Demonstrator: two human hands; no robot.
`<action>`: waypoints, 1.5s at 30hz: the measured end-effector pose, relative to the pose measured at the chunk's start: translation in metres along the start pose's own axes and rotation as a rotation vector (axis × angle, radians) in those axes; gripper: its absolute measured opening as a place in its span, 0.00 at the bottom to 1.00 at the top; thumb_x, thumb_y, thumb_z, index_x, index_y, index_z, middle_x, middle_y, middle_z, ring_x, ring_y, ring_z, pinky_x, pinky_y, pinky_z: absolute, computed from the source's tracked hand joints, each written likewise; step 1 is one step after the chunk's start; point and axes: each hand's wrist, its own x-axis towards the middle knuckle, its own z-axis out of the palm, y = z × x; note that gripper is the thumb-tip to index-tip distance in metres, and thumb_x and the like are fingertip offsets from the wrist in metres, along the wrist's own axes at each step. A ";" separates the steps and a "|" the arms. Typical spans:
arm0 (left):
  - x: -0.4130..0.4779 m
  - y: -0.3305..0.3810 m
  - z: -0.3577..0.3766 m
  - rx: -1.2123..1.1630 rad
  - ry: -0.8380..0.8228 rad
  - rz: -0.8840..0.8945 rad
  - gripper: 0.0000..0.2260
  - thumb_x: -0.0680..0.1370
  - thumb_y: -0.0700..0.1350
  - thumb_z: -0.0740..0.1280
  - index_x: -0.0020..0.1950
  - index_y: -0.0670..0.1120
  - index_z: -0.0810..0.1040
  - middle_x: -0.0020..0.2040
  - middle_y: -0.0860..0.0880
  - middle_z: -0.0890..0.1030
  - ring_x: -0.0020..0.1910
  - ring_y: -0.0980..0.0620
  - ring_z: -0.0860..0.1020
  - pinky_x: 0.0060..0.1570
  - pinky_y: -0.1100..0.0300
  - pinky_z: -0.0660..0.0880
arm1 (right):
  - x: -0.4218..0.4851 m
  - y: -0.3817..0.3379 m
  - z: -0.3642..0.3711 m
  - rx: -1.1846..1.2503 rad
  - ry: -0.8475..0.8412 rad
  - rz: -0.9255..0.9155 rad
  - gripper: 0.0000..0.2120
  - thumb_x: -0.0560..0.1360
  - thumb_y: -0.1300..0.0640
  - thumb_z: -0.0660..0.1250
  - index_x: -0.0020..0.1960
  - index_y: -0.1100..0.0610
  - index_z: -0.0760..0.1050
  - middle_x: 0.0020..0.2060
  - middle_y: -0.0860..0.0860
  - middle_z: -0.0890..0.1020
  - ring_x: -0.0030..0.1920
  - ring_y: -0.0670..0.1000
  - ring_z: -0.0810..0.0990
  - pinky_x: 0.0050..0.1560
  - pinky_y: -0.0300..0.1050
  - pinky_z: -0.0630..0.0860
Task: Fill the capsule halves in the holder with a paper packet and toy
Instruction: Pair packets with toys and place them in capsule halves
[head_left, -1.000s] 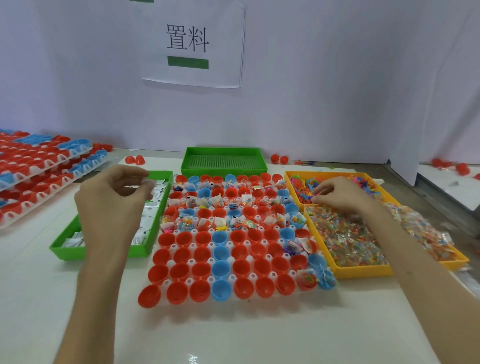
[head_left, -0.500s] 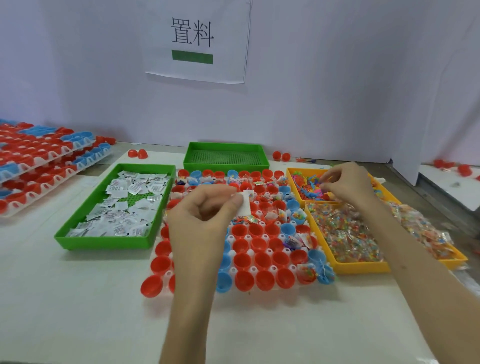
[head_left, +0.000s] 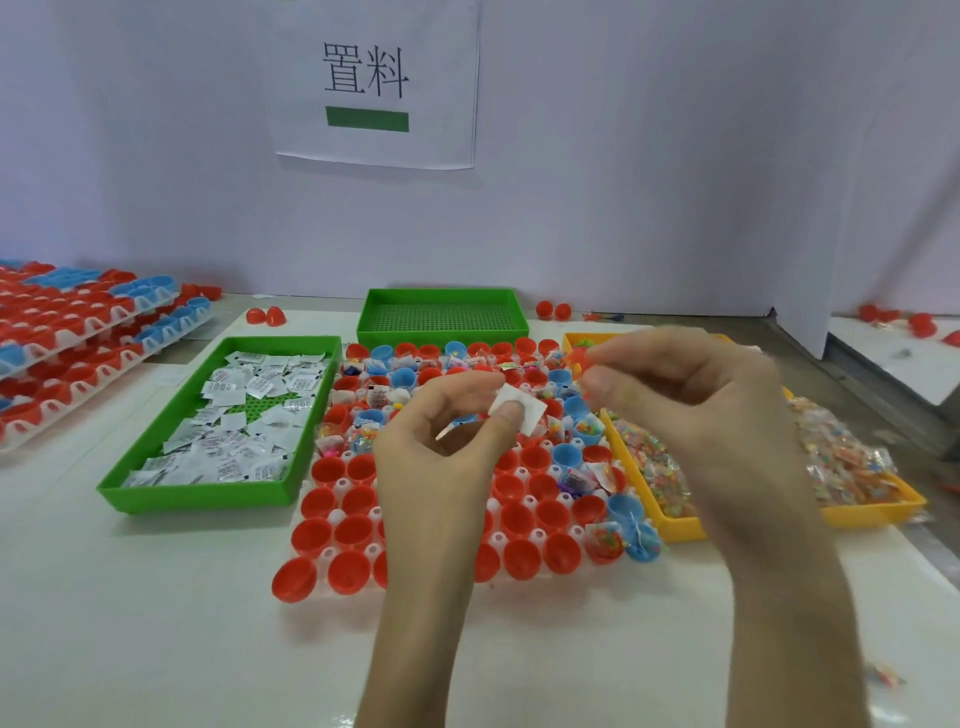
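A white holder (head_left: 336, 486) full of red and blue capsule halves lies in the middle of the table. The far rows and a few cups at the right hold packets and toys; the near red cups are bare. My left hand (head_left: 441, 447) hovers over the holder's middle and pinches a white paper packet (head_left: 519, 408) between thumb and forefinger. My right hand (head_left: 691, 410) is blurred, just right of it, and pinches a small orange toy (head_left: 581, 358) at its fingertips.
A green tray (head_left: 208, 491) of white paper packets sits left of the holder. A yellow tray (head_left: 675, 527) of bagged toys sits to the right. A bare green tray (head_left: 441, 312) stands behind. Stacked capsule holders (head_left: 78, 332) fill the far left. Loose red halves (head_left: 553, 310) lie by the wall.
My left hand carried a paper packet from the green tray to above the holder's middle. My right hand lifted from the yellow tray with a toy and moved left toward the other hand.
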 end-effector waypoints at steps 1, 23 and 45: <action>-0.002 0.001 0.001 -0.003 -0.008 0.016 0.09 0.73 0.36 0.76 0.46 0.50 0.85 0.41 0.49 0.86 0.44 0.48 0.85 0.43 0.61 0.81 | -0.005 0.000 0.007 0.016 -0.019 0.014 0.07 0.69 0.61 0.77 0.44 0.52 0.85 0.39 0.45 0.87 0.42 0.44 0.86 0.43 0.31 0.79; -0.003 0.001 0.003 -0.071 -0.041 -0.056 0.08 0.73 0.40 0.75 0.48 0.53 0.85 0.40 0.49 0.85 0.43 0.53 0.84 0.42 0.65 0.79 | -0.009 0.046 -0.024 -0.229 0.224 0.027 0.09 0.74 0.62 0.74 0.44 0.47 0.84 0.40 0.45 0.86 0.44 0.46 0.85 0.45 0.35 0.79; 0.001 -0.001 -0.008 -0.040 -0.009 -0.063 0.08 0.74 0.40 0.74 0.48 0.53 0.84 0.43 0.46 0.84 0.47 0.48 0.84 0.48 0.59 0.80 | -0.009 0.103 -0.050 -0.585 0.501 0.238 0.08 0.78 0.59 0.70 0.55 0.56 0.84 0.48 0.51 0.84 0.47 0.49 0.80 0.46 0.39 0.73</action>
